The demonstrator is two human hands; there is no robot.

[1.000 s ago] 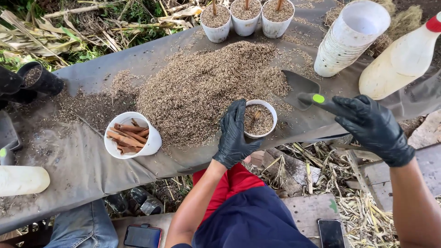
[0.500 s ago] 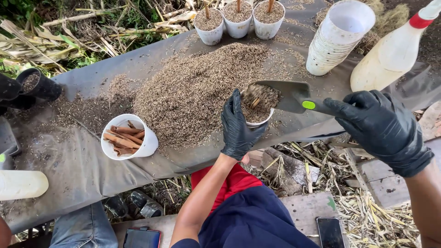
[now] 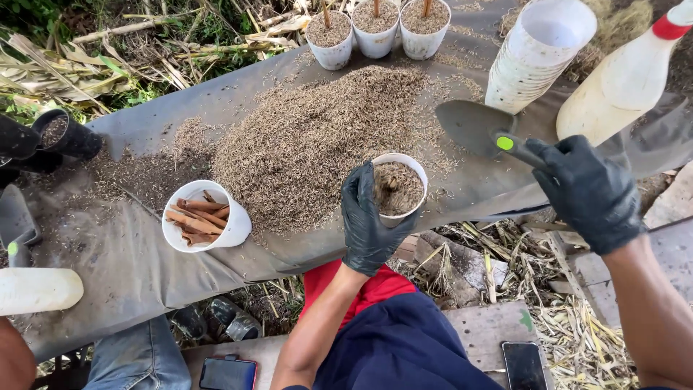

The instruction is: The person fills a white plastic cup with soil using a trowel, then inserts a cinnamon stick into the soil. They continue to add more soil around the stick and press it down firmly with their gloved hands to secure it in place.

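The left hand is closed around a white cup of husk at the near edge of the worktop. The right hand grips an empty trowel right of the husk pile, near stacked cups.

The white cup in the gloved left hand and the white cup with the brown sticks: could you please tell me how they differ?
The held cup is gripped by the left hand and filled with husk mix around one stick; the stick cup stands free on the grey sheet, holding only loose brown sticks. The held cup sits right of the husk pile, the stick cup left. Both are white plastic.
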